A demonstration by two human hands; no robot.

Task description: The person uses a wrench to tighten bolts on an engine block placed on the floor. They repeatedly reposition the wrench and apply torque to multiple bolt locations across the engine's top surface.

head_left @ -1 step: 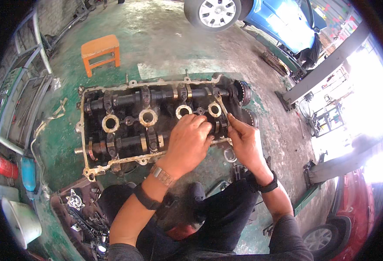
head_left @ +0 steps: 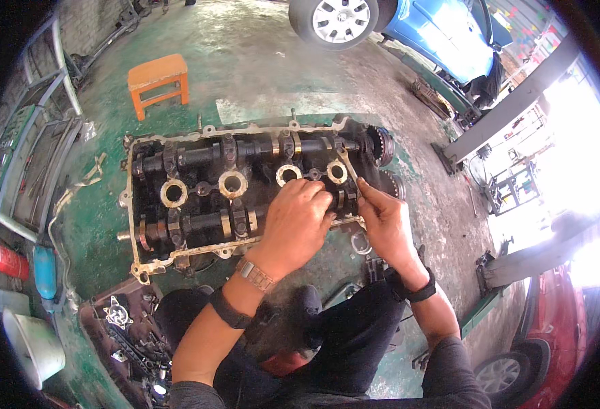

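Observation:
A cylinder head (head_left: 133,235) with two dark camshafts and four pale ring-shaped openings lies in front of me, its toothed gears at the right end. My right hand (head_left: 383,213) is closed round a wrench (head_left: 351,167), thumb along its shaft. The wrench's far end rests by the far camshaft (head_left: 249,150), beside the rightmost ring. Over the near camshaft (head_left: 201,224), my left hand (head_left: 295,221) is closed with its fingers curled down into the head. Its fingertips are hidden, so what they grip cannot be seen.
An orange stool (head_left: 158,78) stands beyond the head. A tray of loose metal parts (head_left: 99,341) sits at my lower left. Lift posts, a blue car (head_left: 443,41) and a red car (head_left: 559,320) are on the right. A red cylinder (head_left: 5,259) stands far left.

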